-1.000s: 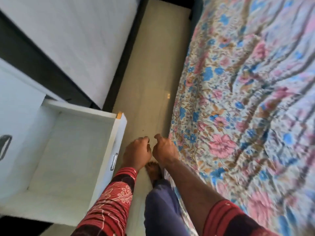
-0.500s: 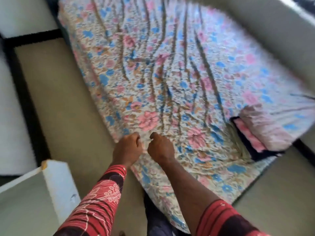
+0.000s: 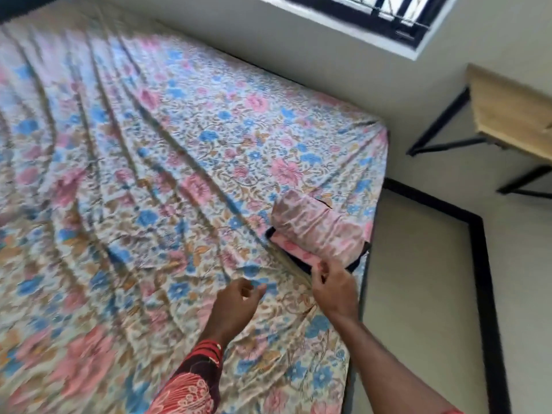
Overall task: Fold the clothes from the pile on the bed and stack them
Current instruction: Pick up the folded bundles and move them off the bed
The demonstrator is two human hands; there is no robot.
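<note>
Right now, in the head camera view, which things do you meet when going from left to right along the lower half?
Floral bedsheet → left hand → right hand → bare floor → black floor border.

Bright daylight enters through the black-barred window at far right. Motion blur smears the floral-patterned bedsheet, worst at left; wide-angle distortion bends the edges. Shadows stay soft.

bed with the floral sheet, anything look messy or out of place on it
Only the floral bedsheet: long diagonal wrinkles run across it, so it lies rumpled. The small stack of folded pink and dark clothes sits tidily near the bed's right edge, by the right hand. Nothing spilled or damaged shows.
</note>
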